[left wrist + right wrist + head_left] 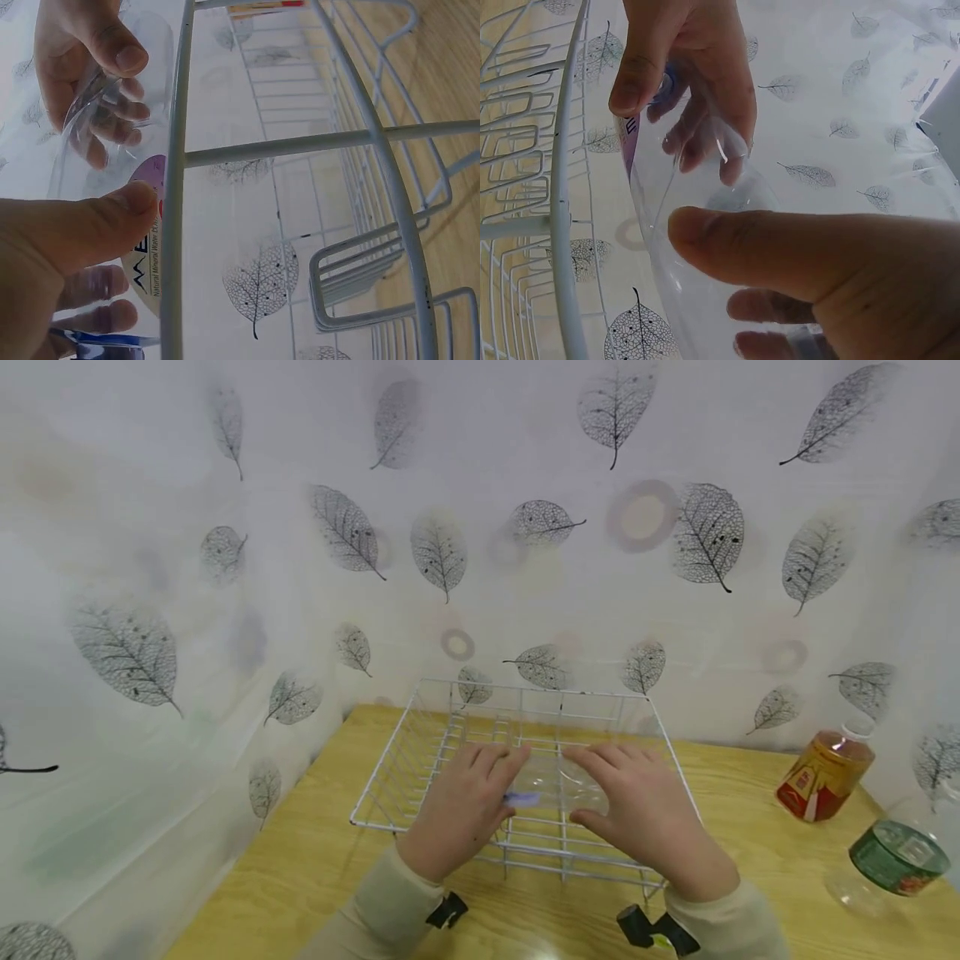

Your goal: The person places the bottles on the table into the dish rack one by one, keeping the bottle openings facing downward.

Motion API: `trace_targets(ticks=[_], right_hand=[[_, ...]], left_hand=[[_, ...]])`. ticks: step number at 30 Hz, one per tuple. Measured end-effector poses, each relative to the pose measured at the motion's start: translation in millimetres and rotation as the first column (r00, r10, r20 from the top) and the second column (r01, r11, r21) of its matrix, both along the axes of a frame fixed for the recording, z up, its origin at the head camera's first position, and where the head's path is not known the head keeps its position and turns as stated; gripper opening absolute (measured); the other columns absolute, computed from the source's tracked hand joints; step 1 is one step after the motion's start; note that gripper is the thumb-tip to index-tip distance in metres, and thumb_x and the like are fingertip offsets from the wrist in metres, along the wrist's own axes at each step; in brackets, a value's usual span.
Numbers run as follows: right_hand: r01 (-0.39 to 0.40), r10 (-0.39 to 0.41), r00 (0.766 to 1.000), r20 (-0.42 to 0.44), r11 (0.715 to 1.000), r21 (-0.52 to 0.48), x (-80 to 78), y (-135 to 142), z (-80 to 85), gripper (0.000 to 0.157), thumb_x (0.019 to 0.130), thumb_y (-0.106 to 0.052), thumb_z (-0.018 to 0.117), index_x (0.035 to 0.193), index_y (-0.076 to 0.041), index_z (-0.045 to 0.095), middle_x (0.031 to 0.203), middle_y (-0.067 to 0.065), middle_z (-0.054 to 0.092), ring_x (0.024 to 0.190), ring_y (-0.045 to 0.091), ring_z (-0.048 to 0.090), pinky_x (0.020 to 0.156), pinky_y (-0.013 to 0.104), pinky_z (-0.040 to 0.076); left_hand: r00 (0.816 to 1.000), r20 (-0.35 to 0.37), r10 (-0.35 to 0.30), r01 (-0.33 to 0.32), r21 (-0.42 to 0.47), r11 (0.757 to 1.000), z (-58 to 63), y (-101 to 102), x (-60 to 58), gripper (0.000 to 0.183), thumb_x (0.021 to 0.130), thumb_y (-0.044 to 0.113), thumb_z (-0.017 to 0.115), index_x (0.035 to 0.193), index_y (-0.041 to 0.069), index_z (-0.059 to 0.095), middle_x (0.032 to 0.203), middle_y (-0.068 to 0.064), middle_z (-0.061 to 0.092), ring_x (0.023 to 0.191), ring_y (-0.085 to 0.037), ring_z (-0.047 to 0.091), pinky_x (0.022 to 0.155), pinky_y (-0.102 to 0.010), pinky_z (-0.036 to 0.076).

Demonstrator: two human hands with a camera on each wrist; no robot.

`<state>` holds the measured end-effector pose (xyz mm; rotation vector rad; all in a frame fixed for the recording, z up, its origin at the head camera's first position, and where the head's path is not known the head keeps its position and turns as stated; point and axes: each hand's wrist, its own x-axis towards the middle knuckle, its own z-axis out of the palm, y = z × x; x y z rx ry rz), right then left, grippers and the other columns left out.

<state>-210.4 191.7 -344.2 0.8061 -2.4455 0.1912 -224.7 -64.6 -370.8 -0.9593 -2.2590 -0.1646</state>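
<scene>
Both hands hold a clear plastic water bottle (553, 783) lying sideways over a white wire rack (521, 688). My left hand (467, 806) grips the end by the blue cap (664, 85), its thumb on the label (152, 251), which reads "Natural Mineral Water". The other end is in my right hand (645, 806), thumb on the near side and fingers curled behind, seen through the plastic. The bottle's wall looks creased and shiny between the hands. In the left wrist view a rack bar (174, 187) passes right beside the bottle.
The rack stands on a yellow wooden table (285, 877) close to a leaf-patterned curtain (480, 577). To the right stands a bottle of amber drink (825, 777) with a red label. Nearer is a clear bottle with a green label (896, 858).
</scene>
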Motion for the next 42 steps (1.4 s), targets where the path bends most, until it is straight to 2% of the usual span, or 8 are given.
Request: trace_targets(ticks=[6, 12, 17, 22, 30, 33, 40, 42], right_hand=[[-0.056, 0.082, 0.991, 0.106, 0.972, -0.228, 0.0, 6, 3.2, 0.077, 0.077, -0.04, 0.089, 0.144, -0.02, 0.056, 0.135, 0.005, 0.061, 0.118, 0.032, 0.059, 0.093, 0.057, 0.051], [-0.035, 0.19, 0.953, 0.236, 0.842, -0.538, 2.5, 15, 7.5, 0.084, 0.086, -0.023, 0.084, 0.156, -0.027, 0.038, 0.154, 0.004, 0.043, 0.138, 0.031, 0.042, 0.107, 0.052, 0.043], [-0.092, 0.415, 0.886, 0.208, 0.596, -0.798, 0.8, 19, 10.0, 0.088, 0.09, 0.006, 0.071, 0.16, -0.022, 0.026, 0.158, 0.011, 0.035, 0.146, 0.023, 0.032, 0.112, 0.015, 0.031], [-0.07, 0.611, 0.78, 0.135, 0.299, -0.952, 0.9, 22, 10.3, 0.079, 0.098, 0.006, 0.058, 0.161, -0.019, 0.018, 0.161, 0.013, 0.028, 0.148, 0.023, 0.028, 0.111, 0.021, 0.038], [-0.075, 0.76, 0.649, -0.028, 0.028, -0.997, -2.6, 14, 3.9, 0.072, 0.102, -0.009, 0.06, 0.16, -0.011, 0.018, 0.157, 0.02, 0.031, 0.141, 0.028, 0.041, 0.112, 0.033, 0.041], [-0.091, 0.792, 0.608, -0.053, 0.004, -0.996, -3.7, 8, 1.9, 0.071, 0.102, -0.013, 0.062, 0.16, -0.012, 0.021, 0.156, 0.016, 0.037, 0.141, 0.028, 0.042, 0.112, 0.036, 0.041], [-0.19, 0.869, 0.477, -0.131, -0.043, -0.981, -4.1, -7, 0.7, 0.07, 0.101, -0.016, 0.064, 0.159, -0.011, 0.025, 0.153, 0.018, 0.043, 0.141, 0.034, 0.041, 0.113, 0.043, 0.04], [-0.219, 0.882, 0.447, -0.153, -0.058, -0.974, -3.0, -9, 0.4, 0.065, 0.103, -0.013, 0.061, 0.158, -0.01, 0.027, 0.153, 0.021, 0.042, 0.14, 0.036, 0.042, 0.113, 0.044, 0.04]], left_hand=[[1.0, 0.021, 0.004, -0.004, -0.009, 1.0, -0.7, -3, -3.2, 0.081, 0.078, 0.032, 0.089, 0.146, 0.01, 0.049, 0.125, -0.011, 0.062, 0.111, -0.028, 0.059, 0.098, -0.039, 0.052], [0.995, 0.1, -0.02, 0.015, 0.041, 0.999, -0.3, -7, -4.3, 0.077, 0.086, 0.033, 0.081, 0.148, 0.009, 0.043, 0.126, -0.012, 0.06, 0.113, -0.028, 0.057, 0.101, -0.039, 0.05], [0.982, 0.176, -0.064, 0.042, 0.126, 0.991, -1.1, -8, -5.4, 0.075, 0.092, 0.032, 0.075, 0.153, 0.008, 0.036, 0.128, -0.013, 0.057, 0.115, -0.026, 0.055, 0.101, -0.038, 0.05], [0.948, 0.302, -0.097, 0.039, 0.193, 0.98, -0.5, -8, -3.7, 0.077, 0.097, 0.033, 0.068, 0.157, 0.009, 0.028, 0.136, -0.016, 0.052, 0.121, -0.027, 0.051, 0.101, -0.039, 0.051], [0.861, 0.465, -0.204, 0.061, 0.305, 0.95, 1.0, -5, 2.2, 0.074, 0.102, 0.033, 0.06, 0.16, 0.012, 0.019, 0.143, -0.015, 0.045, 0.125, -0.026, 0.048, 0.1, -0.044, 0.051], [0.808, 0.521, -0.274, 0.084, 0.359, 0.929, 1.5, -2, 5.0, 0.073, 0.104, 0.036, 0.055, 0.162, 0.012, 0.017, 0.145, -0.012, 0.044, 0.126, -0.023, 0.047, 0.103, -0.044, 0.049], [0.588, 0.647, -0.485, 0.148, 0.503, 0.851, -2.3, 7, 9.9, 0.065, 0.107, 0.036, 0.048, 0.162, 0.024, 0.015, 0.144, -0.005, 0.043, 0.123, -0.019, 0.05, 0.102, -0.037, 0.048], [0.563, 0.656, -0.503, 0.164, 0.508, 0.846, -3.7, 9, 10.6, 0.065, 0.107, 0.035, 0.048, 0.162, 0.025, 0.014, 0.143, -0.004, 0.043, 0.122, -0.02, 0.05, 0.102, -0.036, 0.048]])
